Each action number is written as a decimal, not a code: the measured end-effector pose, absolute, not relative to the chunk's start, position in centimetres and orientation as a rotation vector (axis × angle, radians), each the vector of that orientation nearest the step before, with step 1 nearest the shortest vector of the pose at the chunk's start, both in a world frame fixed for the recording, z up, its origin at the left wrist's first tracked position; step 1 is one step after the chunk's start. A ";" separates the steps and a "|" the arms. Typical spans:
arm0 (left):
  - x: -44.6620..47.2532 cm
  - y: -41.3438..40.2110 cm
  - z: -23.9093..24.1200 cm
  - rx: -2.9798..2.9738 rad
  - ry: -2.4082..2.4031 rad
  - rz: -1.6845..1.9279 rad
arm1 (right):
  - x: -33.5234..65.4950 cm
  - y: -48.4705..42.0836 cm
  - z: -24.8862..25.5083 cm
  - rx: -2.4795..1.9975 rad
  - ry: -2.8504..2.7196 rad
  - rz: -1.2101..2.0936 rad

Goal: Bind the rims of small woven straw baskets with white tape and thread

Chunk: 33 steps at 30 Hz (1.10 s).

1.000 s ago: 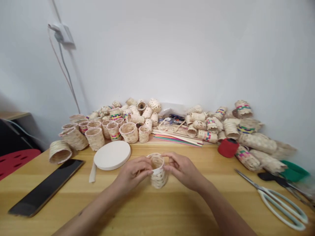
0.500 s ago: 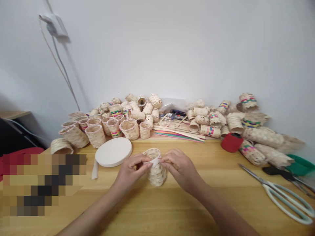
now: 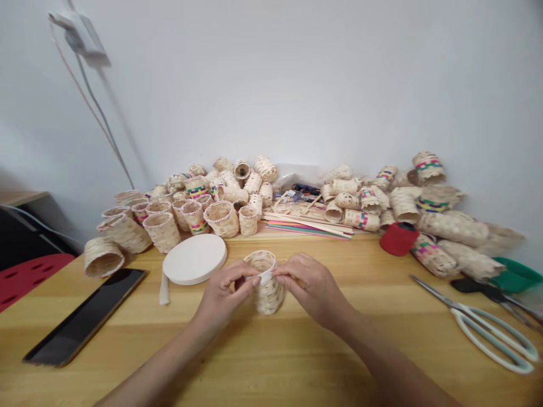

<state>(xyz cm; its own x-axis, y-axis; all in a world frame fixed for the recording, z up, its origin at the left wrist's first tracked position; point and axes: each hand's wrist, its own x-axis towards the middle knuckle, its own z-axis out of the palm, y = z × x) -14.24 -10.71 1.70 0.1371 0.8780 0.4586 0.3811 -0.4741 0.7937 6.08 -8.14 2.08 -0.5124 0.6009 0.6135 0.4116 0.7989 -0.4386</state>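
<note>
A small basket [image 3: 270, 297] woven from pale strips stands on the table in front of me, its round mouth facing up and tilted a little towards me. Along the near side of its rim runs a short white strip [image 3: 266, 276]. My left hand [image 3: 231, 285] pinches the strip and rim between thumb and index finger on the left. On the right, my right hand [image 3: 306, 288] closes thumb and fingers at the same rim; its fingertips partly hide what they grip. A roll of white tape [image 3: 195, 259] lies flat beyond my left hand, its loose end hanging towards me.
Several finished-looking woven baskets [image 3: 162, 232] crowd the back left; more [image 3: 403, 206] are heaped at the back right. Coloured strips [image 3: 309, 229] lie between them. Scissors [image 3: 479, 328], a red object [image 3: 397, 238] and a green dish [image 3: 515, 275] are at right, a dark phone-like slab [image 3: 87, 316] at left.
The white strip now sits closer along the basket's rim, where it stood out more before. Both hands keep their pinch, and the whole view has shifted slightly.
</note>
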 end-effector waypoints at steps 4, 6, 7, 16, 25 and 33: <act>-14.3 -10.8 1.6 1.947 1.206 1.331 | 6.1 -8.1 2.0 -0.725 -2.180 0.286; -14.3 -10.8 1.6 1.959 1.201 1.344 | 6.2 -8.2 2.0 -0.723 -2.182 0.286; -14.2 -10.8 1.6 1.964 1.197 1.353 | 6.2 -8.2 2.0 -0.723 -2.185 0.287; -14.2 -11.0 1.5 2.110 1.207 1.370 | 6.2 -8.2 2.2 -0.724 -2.198 0.281; -14.2 -11.6 1.2 2.555 1.270 1.488 | 5.2 -8.9 2.0 -0.794 -2.149 0.408; -14.1 -11.4 0.6 2.697 1.251 1.561 | 4.7 -9.1 1.5 -0.875 -2.089 0.507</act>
